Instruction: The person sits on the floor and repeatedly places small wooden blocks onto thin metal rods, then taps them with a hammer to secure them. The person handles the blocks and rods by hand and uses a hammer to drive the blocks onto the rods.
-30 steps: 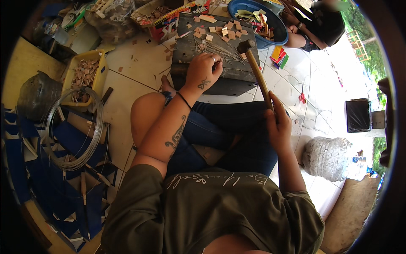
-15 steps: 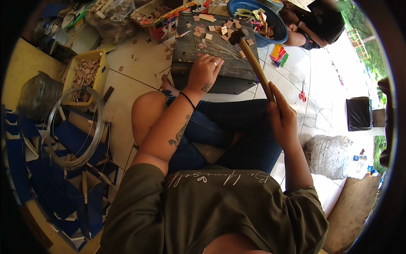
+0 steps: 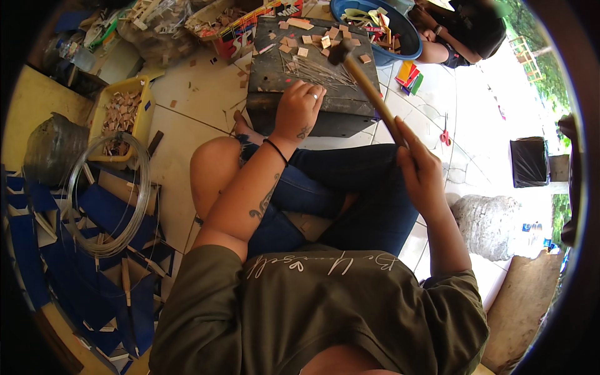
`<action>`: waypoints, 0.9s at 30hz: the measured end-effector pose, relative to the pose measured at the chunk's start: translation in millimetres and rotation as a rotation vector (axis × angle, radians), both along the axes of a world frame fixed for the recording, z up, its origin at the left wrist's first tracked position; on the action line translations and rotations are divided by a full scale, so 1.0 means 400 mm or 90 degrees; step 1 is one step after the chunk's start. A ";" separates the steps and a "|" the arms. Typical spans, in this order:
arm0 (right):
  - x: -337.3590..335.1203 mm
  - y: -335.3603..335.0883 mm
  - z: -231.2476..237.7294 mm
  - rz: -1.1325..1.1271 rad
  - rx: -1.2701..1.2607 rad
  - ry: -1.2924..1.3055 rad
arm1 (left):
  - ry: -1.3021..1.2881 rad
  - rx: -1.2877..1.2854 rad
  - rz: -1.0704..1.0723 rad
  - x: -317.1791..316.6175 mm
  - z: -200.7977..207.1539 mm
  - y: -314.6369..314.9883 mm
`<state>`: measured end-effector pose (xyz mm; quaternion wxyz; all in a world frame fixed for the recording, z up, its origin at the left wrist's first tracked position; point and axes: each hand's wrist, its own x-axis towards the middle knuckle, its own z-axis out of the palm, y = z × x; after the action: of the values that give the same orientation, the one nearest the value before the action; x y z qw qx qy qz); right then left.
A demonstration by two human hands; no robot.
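Observation:
My right hand (image 3: 420,165) is wrapped round the wooden handle of a hammer (image 3: 370,90). The hammer's head is raised over the right part of a low black box (image 3: 265,65) that serves as a work surface. At the box's near edge, my left hand (image 3: 299,111) has its fingers pressed together in a pinch; whatever is between them is hidden. A spread of thin straight wires (image 3: 322,70) lies just beyond it. Several small square wooden pieces (image 3: 306,39) are scattered toward the far side of the box.
At left are a yellow basket (image 3: 147,112) of wood pieces, a wire coil (image 3: 75,219) and blue panels (image 3: 119,209). A blue basin (image 3: 409,53) stands beyond the box, with another person (image 3: 478,28) beside it. Red scissors (image 3: 444,137) lie on the tiles.
The hammer's head has shifted slightly left and looks a little blurred. My left hand keeps its pinch at the box's edge. The whole view has moved slightly.

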<state>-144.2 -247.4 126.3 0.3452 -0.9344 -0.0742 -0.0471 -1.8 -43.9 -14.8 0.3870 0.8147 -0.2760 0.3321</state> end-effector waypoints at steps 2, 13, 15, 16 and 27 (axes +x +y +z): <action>0.001 -0.003 -0.002 0.028 -0.002 0.011 | 0.010 0.000 0.002 -0.009 0.000 0.000; 0.001 -0.004 -0.006 0.009 -0.015 0.008 | 0.010 0.019 0.014 -0.011 0.006 -0.003; -0.005 -0.003 -0.013 -0.009 -0.003 -0.020 | 0.004 0.002 0.010 -0.013 0.004 -0.003; -0.004 -0.005 -0.016 -0.006 -0.015 0.004 | 0.003 -0.007 0.009 -0.012 0.002 -0.003; -0.022 -0.029 -0.056 -0.086 0.135 0.006 | 0.058 0.016 -0.019 -0.030 0.030 0.016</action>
<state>-153.0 -259.0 104.0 0.4386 -0.8957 -0.0038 -0.0734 -13.7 -37.6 -2.7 0.3936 0.8297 -0.2742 0.2854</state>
